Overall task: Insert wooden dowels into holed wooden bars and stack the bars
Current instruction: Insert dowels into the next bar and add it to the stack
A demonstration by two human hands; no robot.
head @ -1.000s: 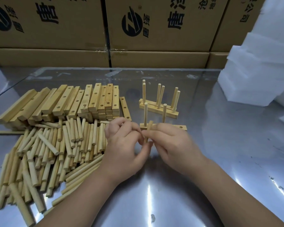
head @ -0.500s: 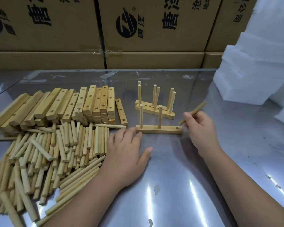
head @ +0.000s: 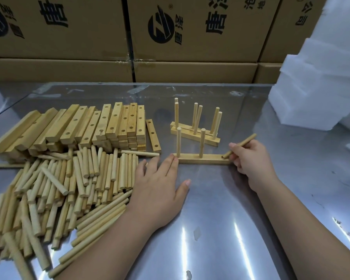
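Dowel of pale round wood (head: 247,140), pinched in right hand (head: 249,158), tilts tip-down at right end of holed wooden bar (head: 210,159). Left hand (head: 160,178), fingers straight, touches its left end.

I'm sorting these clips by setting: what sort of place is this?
Likely a small factory or packing workshop: stacked printed cardboard cartons behind a steel worktable, bulk piles of dowels and holed bars.

Reflective metal surface (head: 220,229) showing bright light glare. Stacked brown cardboard cartons (head: 190,37) with black printing line the rear. White foam blocks (head: 321,81) stand at right.
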